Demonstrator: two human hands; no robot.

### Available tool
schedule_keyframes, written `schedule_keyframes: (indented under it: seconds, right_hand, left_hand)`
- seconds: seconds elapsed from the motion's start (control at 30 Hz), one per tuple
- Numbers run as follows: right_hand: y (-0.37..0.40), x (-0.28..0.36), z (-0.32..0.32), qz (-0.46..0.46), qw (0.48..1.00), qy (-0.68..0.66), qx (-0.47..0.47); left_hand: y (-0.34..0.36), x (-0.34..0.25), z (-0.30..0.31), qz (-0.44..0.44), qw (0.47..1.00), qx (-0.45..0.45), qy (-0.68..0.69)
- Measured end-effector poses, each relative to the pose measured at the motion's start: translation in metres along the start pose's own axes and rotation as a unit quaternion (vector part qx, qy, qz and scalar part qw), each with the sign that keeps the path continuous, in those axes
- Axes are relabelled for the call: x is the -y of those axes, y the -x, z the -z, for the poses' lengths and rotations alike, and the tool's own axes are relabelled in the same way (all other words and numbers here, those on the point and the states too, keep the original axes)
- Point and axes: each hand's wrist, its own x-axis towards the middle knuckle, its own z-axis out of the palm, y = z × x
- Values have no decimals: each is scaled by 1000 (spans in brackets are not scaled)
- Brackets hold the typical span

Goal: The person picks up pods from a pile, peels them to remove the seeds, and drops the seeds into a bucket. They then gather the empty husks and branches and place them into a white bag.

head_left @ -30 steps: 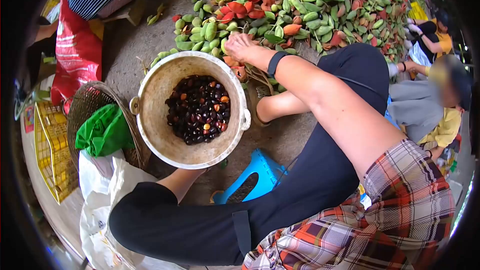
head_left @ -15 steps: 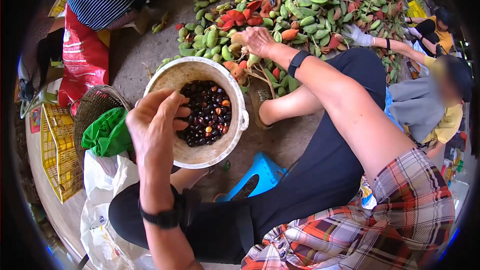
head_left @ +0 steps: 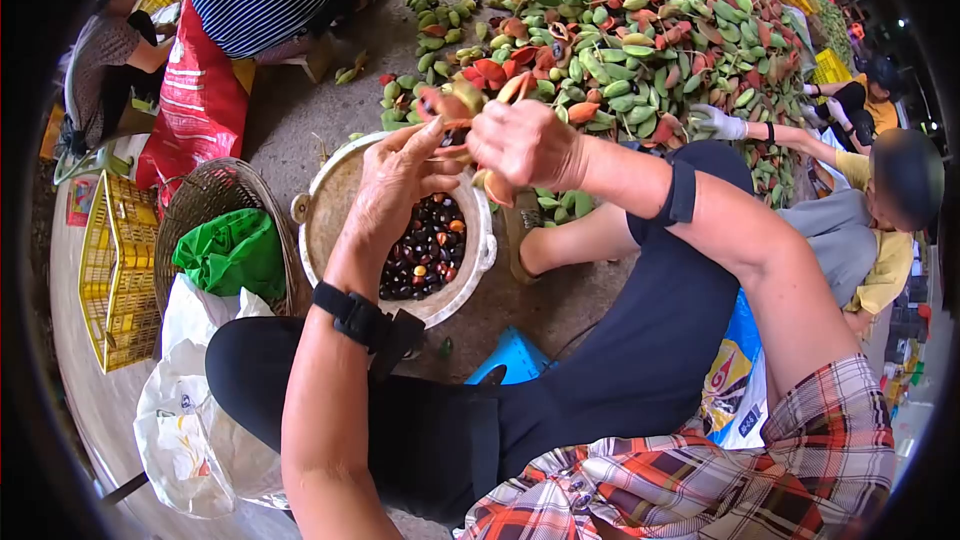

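My right hand (head_left: 528, 145) is closed round a cluster of reddish-green seed pods (head_left: 458, 100), some of them pointing up and one hanging below the fingers. My left hand (head_left: 395, 175) meets it from the left, thumb and fingers pinching an opened pod of the same cluster, where dark seeds show. Both hands are raised over a whitish round tub (head_left: 325, 202). Inside the tub lie many glossy dark seeds (head_left: 425, 255), a few of them orange or brown. Part of the tub's far side is hidden by my left hand.
A large heap of green and red pods (head_left: 640, 50) covers the ground ahead. On the left are a wicker basket (head_left: 200, 190) with a green bag (head_left: 232, 252), a yellow crate (head_left: 115, 280) and a red sack (head_left: 195, 105). A blue stool (head_left: 510, 355) is below. Several people sit around.
My right hand has come back from the heap with a pod cluster. My left hand has moved right and up to meet it and taken hold of a pod. The view has shifted slightly.
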Motion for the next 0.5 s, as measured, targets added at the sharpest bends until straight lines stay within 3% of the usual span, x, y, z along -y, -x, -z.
schedule_keyframes:
  seconds: [0.1, 0.2, 0.27, 0.3, 0.37, 0.43, 0.47, 0.5]
  right_hand:
    - [-11, 26, 8, -20, 999, -44, -18]
    - [-10, 35, 5, -92, 991, -91, 20]
    - [-12, 31, 18, -262, 921, -287, -35]
    - [-17, 26, 23, -392, 848, -347, -76]
    - [-14, 2, 38, -521, 790, -322, -21]
    - [1, -22, 38, -471, 841, -217, 153]
    - [-1, -22, 48, -429, 820, -217, 310]
    - [12, -11, 33, -395, 860, -220, 238]
  left_hand:
    - [-1, 3, 3, 54, 997, 48, -8]
    - [2, 15, 8, 83, 996, 13, -18]
    - [7, 18, 3, 90, 995, -21, -24]
    - [9, 17, 0, 93, 995, -20, -24]
    - [15, 10, -6, 74, 995, -57, -20]
    - [16, 7, -2, 82, 995, -63, -12]
    - [14, 10, 5, 74, 996, -58, -2]
    - [13, 14, 10, 67, 996, -55, 7]
